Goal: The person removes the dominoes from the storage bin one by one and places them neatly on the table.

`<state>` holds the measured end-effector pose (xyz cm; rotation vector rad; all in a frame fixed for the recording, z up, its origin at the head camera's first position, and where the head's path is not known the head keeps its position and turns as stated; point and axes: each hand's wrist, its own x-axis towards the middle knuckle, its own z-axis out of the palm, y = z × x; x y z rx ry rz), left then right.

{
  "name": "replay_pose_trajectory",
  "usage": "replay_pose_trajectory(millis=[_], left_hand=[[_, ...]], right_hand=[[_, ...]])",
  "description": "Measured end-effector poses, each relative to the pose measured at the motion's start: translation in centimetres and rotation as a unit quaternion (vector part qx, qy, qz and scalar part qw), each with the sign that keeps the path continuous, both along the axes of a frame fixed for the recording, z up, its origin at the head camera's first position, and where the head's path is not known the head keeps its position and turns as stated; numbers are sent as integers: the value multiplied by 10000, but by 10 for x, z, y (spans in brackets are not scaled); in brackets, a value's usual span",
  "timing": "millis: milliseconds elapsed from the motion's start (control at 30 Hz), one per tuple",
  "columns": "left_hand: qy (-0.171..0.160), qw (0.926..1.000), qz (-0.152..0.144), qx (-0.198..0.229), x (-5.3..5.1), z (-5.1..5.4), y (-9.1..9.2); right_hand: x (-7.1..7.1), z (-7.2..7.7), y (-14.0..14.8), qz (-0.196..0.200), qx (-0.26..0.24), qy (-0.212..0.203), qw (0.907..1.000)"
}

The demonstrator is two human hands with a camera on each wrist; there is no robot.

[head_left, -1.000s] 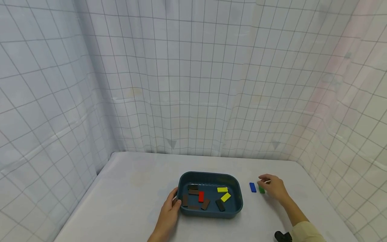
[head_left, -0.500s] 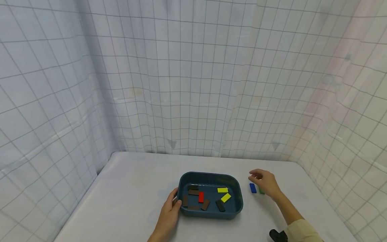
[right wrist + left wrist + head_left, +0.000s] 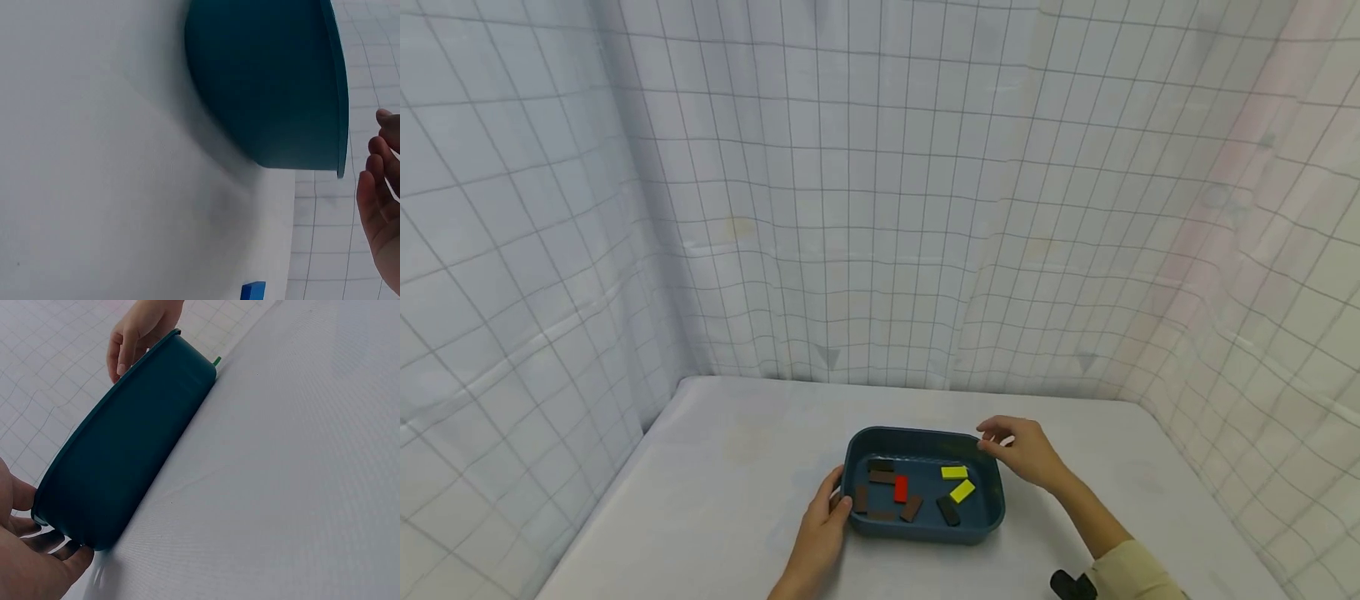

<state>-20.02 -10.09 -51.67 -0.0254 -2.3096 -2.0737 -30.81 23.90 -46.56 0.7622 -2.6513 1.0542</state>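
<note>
A dark teal tray (image 3: 925, 532) stands on the white table, with several small rectangular blocks in it. Inside are brown ones, a red block (image 3: 900, 489), two yellow blocks (image 3: 962, 491) and a black block (image 3: 948, 511). My left hand (image 3: 817, 530) grips the tray's left end, its fingers against the rim and outer wall in the left wrist view. Above the tray's right rim hovers my right hand (image 3: 1019, 450), fingers loosely bent, nothing visible between them. A blue block (image 3: 252, 291) lies on the table in the right wrist view.
Part of a green block (image 3: 217, 360) shows past the tray's far end in the left wrist view. A black object (image 3: 1072, 585) sits by the right sleeve. Gridded white curtains (image 3: 880, 208) enclose the back and sides of the table.
My right hand has moved left from beside the green and blue blocks to over the tray's right rim, covering both blocks in the head view. My left hand and the tray stay put.
</note>
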Motion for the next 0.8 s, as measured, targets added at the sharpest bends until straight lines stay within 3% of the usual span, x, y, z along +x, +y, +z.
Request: replay_pose_trajectory(millis=[200, 400, 533, 800], left_hand=[[-3, 10000, 35, -83, 0, -1, 0], [-68, 9999, 32, -71, -1, -4, -1], [14, 10000, 1, -86, -1, -5, -1], [26, 10000, -17, -25, 0, -4, -2]], right_hand=[[3, 2, -20, 1356, 342, -395, 9894], [5, -3, -39, 1993, 856, -1007, 9710], [7, -4, -46, 2118, 1199, -1224, 9622], [7, -7, -56, 2023, 1629, -1350, 9562]])
